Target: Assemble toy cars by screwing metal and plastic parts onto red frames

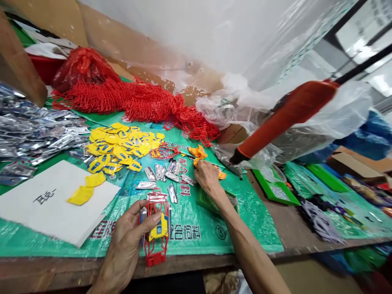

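My left hand (128,232) holds a red plastic frame (155,258) upright near the table's front edge. A yellow piece with a blue window print (159,228) sits inside the frame, under my thumb. My right hand (208,176) is farther forward, its fingers curled together beside an orange-wrapped object (198,152). Another orange bit shows to the right of that hand; whether its fingers grip any of this is hidden. Below its wrist stands a green basket (211,200), partly covered by my forearm. Several silver packets (172,193) lie between my hands.
Yellow printed pieces (122,147) form a pile behind, with silver packets (39,126) heaped at the left. Red plastic frames (137,98) line the back. A white board (45,212) lies at the left. A hanging tool with a red-orange sleeve (288,118) slants down at the right.
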Available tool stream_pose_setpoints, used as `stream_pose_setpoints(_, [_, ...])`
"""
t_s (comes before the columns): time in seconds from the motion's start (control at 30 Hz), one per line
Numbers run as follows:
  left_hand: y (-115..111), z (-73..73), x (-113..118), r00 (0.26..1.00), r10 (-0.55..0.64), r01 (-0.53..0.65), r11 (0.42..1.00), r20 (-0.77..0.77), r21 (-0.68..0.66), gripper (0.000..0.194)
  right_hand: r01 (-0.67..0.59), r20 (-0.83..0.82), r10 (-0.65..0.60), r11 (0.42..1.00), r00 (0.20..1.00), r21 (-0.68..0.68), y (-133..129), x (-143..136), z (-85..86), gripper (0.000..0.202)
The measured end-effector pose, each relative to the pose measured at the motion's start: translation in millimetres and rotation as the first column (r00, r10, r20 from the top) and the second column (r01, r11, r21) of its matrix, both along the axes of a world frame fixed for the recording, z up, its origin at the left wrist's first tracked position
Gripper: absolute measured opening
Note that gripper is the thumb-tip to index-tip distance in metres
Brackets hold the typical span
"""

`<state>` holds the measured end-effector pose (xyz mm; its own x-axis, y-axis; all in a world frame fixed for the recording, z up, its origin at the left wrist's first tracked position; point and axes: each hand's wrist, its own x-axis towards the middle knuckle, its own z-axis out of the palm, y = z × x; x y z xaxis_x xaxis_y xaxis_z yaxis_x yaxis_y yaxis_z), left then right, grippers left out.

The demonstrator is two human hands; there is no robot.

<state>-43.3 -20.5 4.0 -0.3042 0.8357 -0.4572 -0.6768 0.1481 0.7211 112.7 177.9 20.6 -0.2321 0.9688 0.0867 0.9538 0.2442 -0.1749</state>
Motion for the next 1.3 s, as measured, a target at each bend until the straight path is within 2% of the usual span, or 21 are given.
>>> stream_pose_setpoints(0.1, [-0.1, 1.7, -1.5, 0.998, -0.064, 0.064, 0.997, -0.019, 0.047, 0.044, -0.065, -0.252, 0.071, 0.997, 0.965, 0.034, -33.5, -4.5, 18.1, 0.021])
stream_pose_setpoints(0.2, [0.3, 3.5, 0.3, 0.997, -0.074, 0.077, 0.995, -0.036, 0.068, 0.05, -0.166, -0.51, 0.127, 0.986, 0.851, -0.031, -73.5, -6.8, 34.9, 0.025])
stream_pose_setpoints(0.23, [0.3, 4.2, 1.6, 0.996, -0.079, 0.081, 0.994, -0.034, 0.071, 0.051, -0.225, -0.645, 0.11, 0.969, 0.756, -0.099, -85.3, -7.5, 37.7, 0.025])
stream_pose_setpoints(0.27, [0.2, 4.9, 3.1, 0.996, -0.084, 0.087, 0.993, -0.031, 0.075, 0.049, -0.307, -0.809, 0.015, 0.929, 0.588, -0.206, -95.3, -8.0, 38.9, 0.023])
stream_pose_setpoints(0.33, [-0.5, 6.0, 6.1, 0.995, -0.096, 0.098, 0.991, -0.023, 0.088, 0.045, -0.464, -0.928, -0.233, 0.814, 0.291, -0.35, -108.9, -8.2, 37.1, 0.021])
stream_pose_setpoints(0.37, [-1.2, 6.2, 7.3, 0.994, -0.105, 0.106, 0.989, -0.02, 0.098, 0.042, -0.52, -0.919, -0.339, 0.758, 0.201, -0.394, -112.4, -7.4, 35.1, 0.021])
stream_pose_setpoints(0.4, [-2.1, 6.3, 8.4, 0.994, -0.112, 0.113, 0.987, -0.016, 0.11, 0.04, -0.548, -0.9, -0.4, 0.721, 0.171, -0.424, -114.3, -6.0, 32.9, 0.021])
stream_pose_setpoints(0.53, [-5.0, 5.9, 10.3, 0.986, -0.161, 0.164, 0.974, -0.031, 0.158, 0.036, -0.581, -0.866, -0.462, 0.657, 0.192, -0.48, -114.3, 3.7, 30.0, 0.025])
stream_pose_setpoints(0.63, [-4.7, 7.1, 11.8, 0.981, -0.187, 0.194, 0.97, -0.058, 0.147, 0.032, -0.579, -0.868, -0.434, 0.653, 0.243, -0.489, -117.3, 9.2, 35.0, 0.03])
stream_pose_setpoints(0.7, [-3.5, 9.3, 13.9, 0.983, -0.175, 0.181, 0.976, -0.059, 0.119, 0.029, -0.546, -0.879, -0.388, 0.69, 0.276, -0.476, -122.1, 10.6, 38.9, 0.03])
stream_pose_setpoints(0.8, [-2.2, 14.6, 18.4, 0.985, -0.171, 0.171, 0.98, -0.008, 0.105, 0.025, -0.422, -0.9, -0.254, 0.816, 0.353, -0.396, -129.5, 11.1, 41.3, 0.026])
stream_pose_setpoints(0.83, [-2.1, 16.4, 20.0, 0.984, -0.178, 0.175, 0.979, 0.015, 0.107, 0.025, -0.389, -0.897, -0.221, 0.842, 0.383, -0.373, -131.3, 11.2, 40.8, 0.026])
stream_pose_setpoints(0.9, [-2.1, 19.3, 22.8, 0.981, -0.187, 0.182, 0.978, 0.045, 0.106, 0.026, -0.374, -0.89, -0.212, 0.85, 0.404, -0.372, -133.2, 11.6, 38.3, 0.027])
stream_pose_setpoints(1.0, [-2.2, 20.8, 25.5, 0.978, -0.2, 0.197, 0.978, 0.05, 0.07, 0.028, -0.417, -0.886, -0.286, 0.801, 0.364, -0.43, -133.8, 12.4, 32.7, 0.032])
stream_pose_setpoints(1.2, [-1.3, 17.6, 29.1, 0.987, -0.143, 0.144, 0.99, 0.074, -0.004, 0.029, -0.377, -0.88, -0.392, 0.798, 0.267, -0.47, -139.3, 13.0, 24.8, 0.047])
stream_pose_setpoints(1.3, [-1.6, 18.2, 30.7, 0.987, -0.152, 0.154, 0.987, 0.06, -0.034, 0.028, -0.442, -0.881, -0.429, 0.763, 0.202, -0.472, -142.7, 15.2, 21.5, 0.049])
